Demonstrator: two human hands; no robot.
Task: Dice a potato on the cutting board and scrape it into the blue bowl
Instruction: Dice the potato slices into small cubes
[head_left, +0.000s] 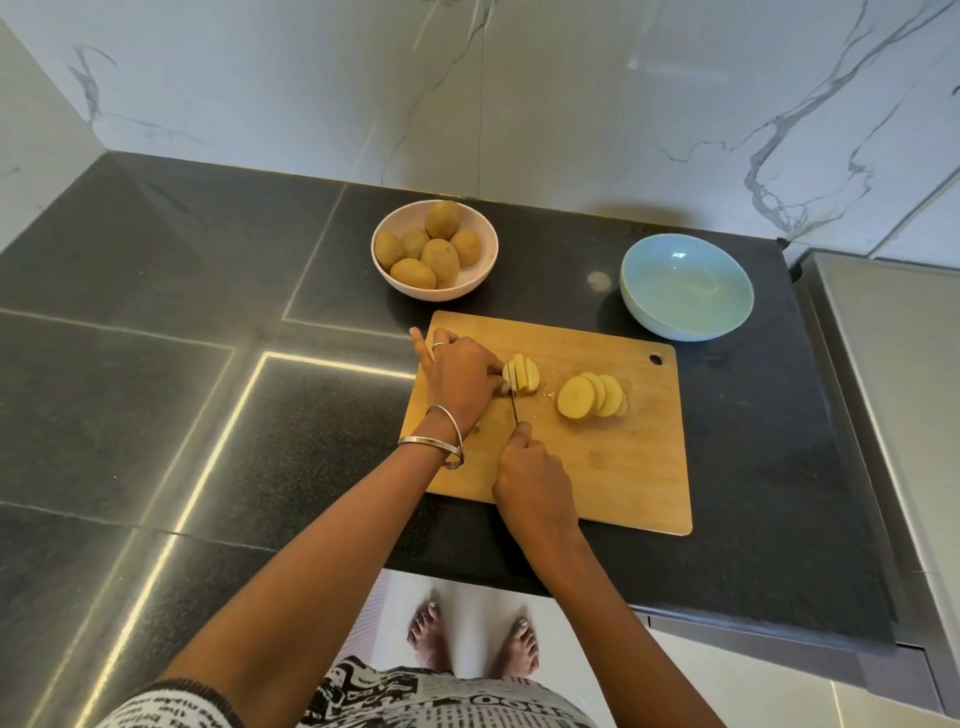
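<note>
A wooden cutting board (613, 467) lies on the dark counter. On its left part my left hand (460, 376) holds a stack of potato slices (523, 379) with curled fingers, little finger pointing away. My right hand (530, 478) grips a knife (515, 408) by the handle; its thin blade stands in the stack, cutting it into strips. A row of round yellow potato slices (592, 397) leans together to the right of the blade. The empty blue bowl (687, 286) sits beyond the board's far right corner.
A pale pink bowl (435, 249) holding several whole potatoes stands behind the board on the left. The marble wall rises behind the counter. A steel surface (893, 389) borders the counter on the right. The counter's front edge runs just below the board.
</note>
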